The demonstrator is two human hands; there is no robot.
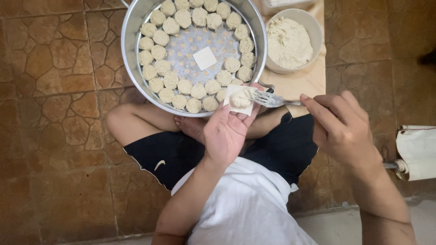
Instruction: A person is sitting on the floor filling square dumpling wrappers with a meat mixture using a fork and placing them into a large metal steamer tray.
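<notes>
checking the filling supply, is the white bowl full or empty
Nearly full: the white bowl holds a pale mound of filling reaching close to its rim.

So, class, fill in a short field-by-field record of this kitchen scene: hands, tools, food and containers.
Left hand: palm up, holding a square wrapper with a lump of filling
Right hand: grips a fork, tines on the filling
Steamer tray: round metal, perforated, dumplings ringed along the rim, one loose wrapper square at centre
Bowl: pale filling paste
Floor: brown stone-pattern tiles
</notes>
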